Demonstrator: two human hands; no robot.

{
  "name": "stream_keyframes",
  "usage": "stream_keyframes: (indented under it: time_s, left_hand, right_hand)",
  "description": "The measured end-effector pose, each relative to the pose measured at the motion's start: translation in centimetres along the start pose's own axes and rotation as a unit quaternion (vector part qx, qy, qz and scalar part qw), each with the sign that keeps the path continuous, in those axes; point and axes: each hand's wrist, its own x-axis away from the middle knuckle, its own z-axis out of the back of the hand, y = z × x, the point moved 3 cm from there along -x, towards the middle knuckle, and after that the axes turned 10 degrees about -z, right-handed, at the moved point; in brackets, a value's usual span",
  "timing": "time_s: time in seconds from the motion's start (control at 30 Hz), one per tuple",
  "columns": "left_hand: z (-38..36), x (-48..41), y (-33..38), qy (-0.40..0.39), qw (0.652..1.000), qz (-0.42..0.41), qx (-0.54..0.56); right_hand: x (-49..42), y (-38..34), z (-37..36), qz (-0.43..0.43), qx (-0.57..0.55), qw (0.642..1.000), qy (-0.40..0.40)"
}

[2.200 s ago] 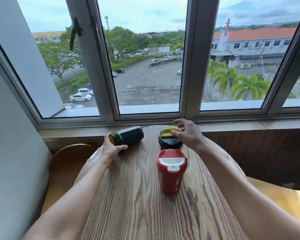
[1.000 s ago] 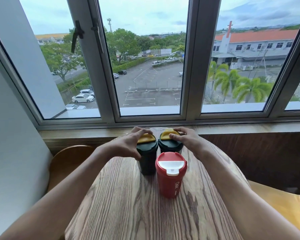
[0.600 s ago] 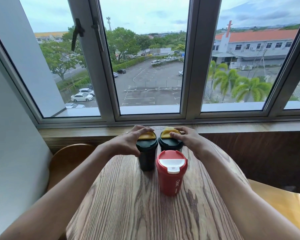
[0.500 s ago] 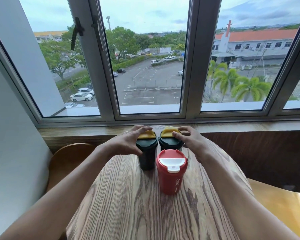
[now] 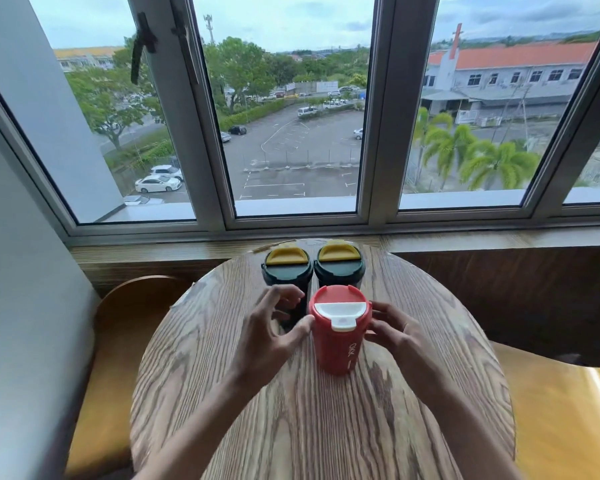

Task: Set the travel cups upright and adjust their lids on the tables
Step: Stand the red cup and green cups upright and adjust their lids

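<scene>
A red travel cup (image 5: 338, 344) with a white flip lid stands upright in the middle of the round wooden table (image 5: 319, 420). Behind it, side by side near the window, two dark green travel cups (image 5: 286, 271) (image 5: 340, 268) with yellow lid flaps also stand upright. My left hand (image 5: 274, 327) is just left of the red cup, fingers spread, thumb tip at the cup's rim. My right hand (image 5: 392, 329) is at the cup's right side, fingers loosely curled and touching its wall. Neither hand has closed around the cup.
A wooden window ledge (image 5: 465, 240) runs behind the table, under a wide window. A rounded wooden chair (image 5: 129, 306) sits at the left against a white wall, and a yellow wooden seat (image 5: 561, 410) lies at the right.
My left hand stood the lying green cup upright beside the other green one. Both hands then left the green lids and came back toward me, to either side of the red cup.
</scene>
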Motion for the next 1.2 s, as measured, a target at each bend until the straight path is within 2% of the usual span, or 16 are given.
stream_keyframes:
  time_s: [0.07, 0.2, 0.27, 0.4, 0.5, 0.6, 0.7, 1.03, 1.2]
  left_hand:
    - [-1.2, 1.1, 0.0, -0.034, 0.995, 0.043, 0.081]
    - [-1.9, 1.7, -0.3, -0.023, 0.991, 0.072, 0.114]
    - [-1.3, 1.3, 0.0, 0.002, 0.995, 0.056, 0.083]
    - [1.7, -1.4, -0.3, 0.116, 0.989, 0.005, -0.091]
    - [3.0, -4.5, -2.3, 0.064, 0.989, 0.073, -0.108]
    - [3.5, -6.4, -4.2, -0.002, 0.989, 0.143, -0.046]
    - [3.7, -7.1, -5.0, -0.018, 0.987, 0.158, -0.039]
    - [3.6, -7.8, -6.0, -0.021, 0.984, 0.174, -0.022]
    - [3.6, -7.9, -5.9, -0.02, 0.984, 0.176, -0.012]
  right_hand:
    - [0.3, 0.3, 0.0, 0.0, -0.009, 1.0, -0.027]
    - [0.7, -0.2, 0.1, 0.019, 0.003, 0.998, -0.063]
    - [0.8, -1.1, 0.2, 0.037, 0.01, 0.996, -0.075]
    - [0.7, -3.1, 0.1, 0.065, 0.101, 0.986, -0.113]
    - [0.6, -3.7, -0.5, 0.081, 0.2, 0.968, -0.129]
    - [0.4, -3.1, -1.1, 0.128, 0.265, 0.952, -0.091]
    - [0.3, -2.6, -1.5, 0.17, 0.264, 0.948, -0.045]
    - [-0.4, -2.9, -4.3, 0.241, 0.294, 0.925, -0.011]
    - [-0.7, -2.9, -4.9, 0.235, 0.334, 0.913, 0.009]
